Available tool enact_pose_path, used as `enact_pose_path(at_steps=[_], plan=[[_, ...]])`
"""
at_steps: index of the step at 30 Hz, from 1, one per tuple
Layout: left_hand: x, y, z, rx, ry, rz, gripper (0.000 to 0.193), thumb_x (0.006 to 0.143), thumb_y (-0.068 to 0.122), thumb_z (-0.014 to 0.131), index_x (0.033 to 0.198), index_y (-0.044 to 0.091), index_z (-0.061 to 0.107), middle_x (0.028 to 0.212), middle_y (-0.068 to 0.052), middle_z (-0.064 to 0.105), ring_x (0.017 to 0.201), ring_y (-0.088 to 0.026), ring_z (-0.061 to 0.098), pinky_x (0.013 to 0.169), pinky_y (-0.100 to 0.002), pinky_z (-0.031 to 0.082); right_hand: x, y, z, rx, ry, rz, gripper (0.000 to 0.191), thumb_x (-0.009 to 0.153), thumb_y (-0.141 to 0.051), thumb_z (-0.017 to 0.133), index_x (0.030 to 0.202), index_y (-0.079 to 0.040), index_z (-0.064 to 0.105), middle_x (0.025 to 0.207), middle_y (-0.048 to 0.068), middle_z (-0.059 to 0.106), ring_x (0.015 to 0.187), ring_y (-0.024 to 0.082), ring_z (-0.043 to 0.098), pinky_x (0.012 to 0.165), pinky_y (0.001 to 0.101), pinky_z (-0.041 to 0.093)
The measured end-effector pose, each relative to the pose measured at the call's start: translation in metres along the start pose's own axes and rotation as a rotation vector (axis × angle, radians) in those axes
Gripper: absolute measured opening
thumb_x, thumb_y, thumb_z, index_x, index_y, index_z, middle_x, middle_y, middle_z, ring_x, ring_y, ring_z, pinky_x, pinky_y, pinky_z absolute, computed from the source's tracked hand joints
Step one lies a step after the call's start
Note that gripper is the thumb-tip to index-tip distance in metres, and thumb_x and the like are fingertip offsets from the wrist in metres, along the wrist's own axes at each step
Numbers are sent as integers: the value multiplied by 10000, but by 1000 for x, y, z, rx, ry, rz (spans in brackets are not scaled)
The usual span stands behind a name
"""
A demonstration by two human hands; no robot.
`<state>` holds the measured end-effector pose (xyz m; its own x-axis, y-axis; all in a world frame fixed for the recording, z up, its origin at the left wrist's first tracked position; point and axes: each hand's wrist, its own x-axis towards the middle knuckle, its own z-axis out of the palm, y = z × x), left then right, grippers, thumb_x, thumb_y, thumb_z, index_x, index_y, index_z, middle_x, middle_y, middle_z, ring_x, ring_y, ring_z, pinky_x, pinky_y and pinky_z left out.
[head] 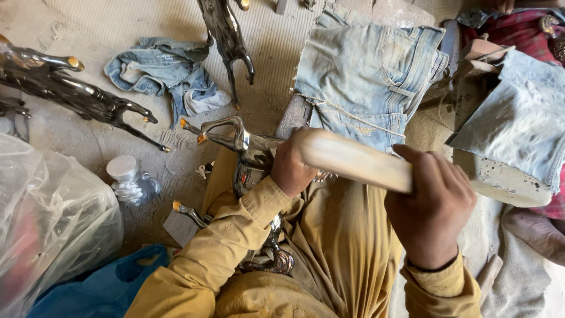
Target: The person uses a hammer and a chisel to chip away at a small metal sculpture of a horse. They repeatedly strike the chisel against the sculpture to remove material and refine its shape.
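My left hand (291, 168) grips a shiny silver metal animal figurine (238, 141) that rests across my lap, its legs tipped with gold. My right hand (432, 209) is closed around the near end of a long pale wooden stick (353, 159), which blurs as it crosses toward the figurine. The stick's far end sits just above my left hand. My sleeves and clothing are mustard yellow.
Dark polished metal figurines lie on the floor at the left (70, 88) and top centre (226, 35). A denim rag (168, 73), a denim-covered block (368, 73), a small plastic bottle (126, 176), clear plastic bags (47, 218) and a concrete block (506, 176) surround me.
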<state>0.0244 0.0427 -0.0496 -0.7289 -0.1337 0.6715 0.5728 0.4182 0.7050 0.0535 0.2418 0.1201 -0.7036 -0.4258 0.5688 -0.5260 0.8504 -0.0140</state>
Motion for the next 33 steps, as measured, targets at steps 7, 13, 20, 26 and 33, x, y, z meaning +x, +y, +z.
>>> enact_pose_path(at_steps=[7,13,20,26,33], plan=[[15,12,-2,-153,40,-215,206,951,0,738,1102,64,613,1014,-77,677,833,-150,713,712,-273,648,-19,9,23,-30,-110,219,102,968,-12,738,1031,-92,730,830,80,730,662,186,660,598,352,502],[43,9,-16,-102,-178,-52,296,939,29,766,1188,75,612,1101,-83,721,958,-218,755,812,-319,632,-63,4,47,441,21,578,177,929,-84,814,994,-9,667,780,110,694,650,169,652,615,338,503],[55,6,-9,-5,-280,-3,405,894,62,797,1256,105,622,1196,-114,725,1033,-291,756,839,-357,629,-66,26,49,364,89,509,166,963,-87,810,1035,-4,686,819,111,710,663,147,657,594,314,495],[54,7,-10,17,-245,18,418,893,48,797,1269,139,638,1190,-103,732,1050,-308,752,871,-359,621,-57,47,51,25,5,294,69,1025,-70,774,1051,-35,720,826,78,732,582,136,619,537,306,484],[64,5,-10,-34,-323,56,468,870,47,797,1303,130,642,1233,-114,727,1055,-318,742,858,-359,620,-62,66,59,-99,-15,286,48,1130,-56,749,1089,-50,724,901,66,751,648,71,661,573,240,505]])
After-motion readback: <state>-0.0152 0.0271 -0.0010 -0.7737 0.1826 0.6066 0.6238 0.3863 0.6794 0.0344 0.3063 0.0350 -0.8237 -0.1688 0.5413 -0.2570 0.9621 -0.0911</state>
